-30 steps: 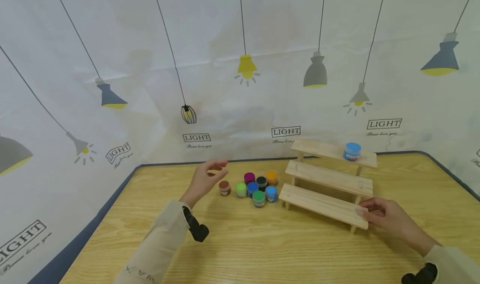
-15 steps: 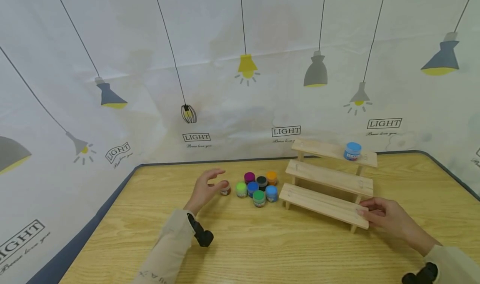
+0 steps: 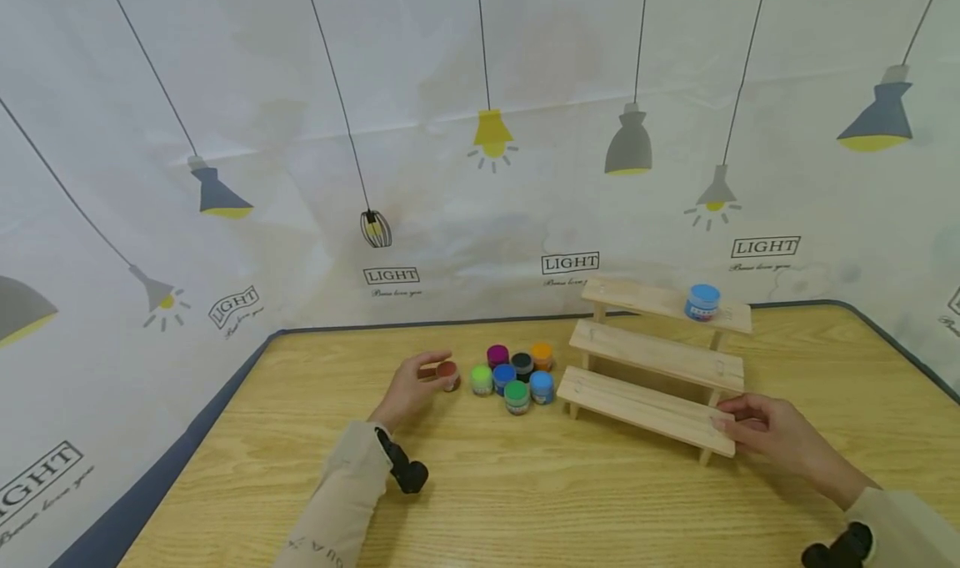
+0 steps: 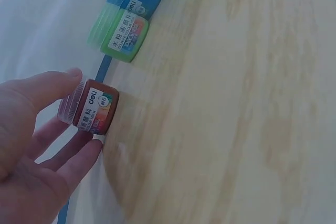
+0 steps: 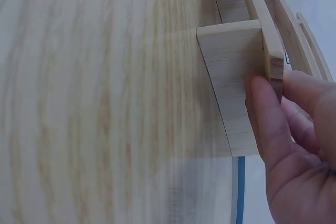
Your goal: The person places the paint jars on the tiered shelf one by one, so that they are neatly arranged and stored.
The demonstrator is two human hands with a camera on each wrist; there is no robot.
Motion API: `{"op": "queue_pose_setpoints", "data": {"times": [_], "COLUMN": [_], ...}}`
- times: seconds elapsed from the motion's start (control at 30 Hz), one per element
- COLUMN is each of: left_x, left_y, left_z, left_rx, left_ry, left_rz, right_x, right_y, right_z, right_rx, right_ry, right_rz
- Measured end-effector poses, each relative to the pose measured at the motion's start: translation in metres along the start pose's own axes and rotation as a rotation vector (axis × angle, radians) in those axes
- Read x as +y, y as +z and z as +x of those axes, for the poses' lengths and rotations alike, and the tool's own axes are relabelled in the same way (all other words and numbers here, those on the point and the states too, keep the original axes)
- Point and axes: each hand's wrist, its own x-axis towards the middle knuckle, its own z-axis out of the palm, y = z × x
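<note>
In the head view my left hand is at the brown paint jar, thumb on the near side and fingers curled round the far side. The left wrist view has the thumb at the lid of this jar, which stands on the table. My right hand pinches the right end of the lowest step of a three-tier wooden stand. In the right wrist view, thumb and fingers lie on either side of that board end. A light blue paint jar stands on the top tier.
Several paint jars cluster between the hands, among them light green, green, purple and orange ones. A wall sheet printed with lamps rises behind the wooden table.
My left hand has come down and right onto the brown jar, its fingers closing round it. The right hand stays on the stand's lowest step, and the jars stand where they were.
</note>
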Motion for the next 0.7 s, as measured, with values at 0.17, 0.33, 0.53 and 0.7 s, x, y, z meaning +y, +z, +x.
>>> {"op": "queue_pose_setpoints", "data": {"times": [0.17,0.33,0.53,0.7], "left_x": [-0.0005,-0.0020,-0.0024,-0.0032], "left_y": [-0.0002,-0.0004,-0.0005,-0.0012], "left_z": [0.0012,0.0015,0.0007,-0.0001], "left_rx": [-0.008,-0.010,0.006,0.016], "left_ry": [-0.012,-0.017,-0.040,-0.029], "left_rz": [-0.003,0.018,0.034,0.053], "right_x": [-0.0001,-0.0002,0.0003,0.0002], "right_y": [0.0000,0.0001,0.0001,0.0002], "right_z": [0.0001,-0.0001,0.0000,0.0001], "right_rx": [-0.001,-0.002,0.003,0.005], "right_ry": [-0.009,-0.015,-0.026,-0.029], "right_rz": [-0.010,-0.011,-0.021,-0.022]}}
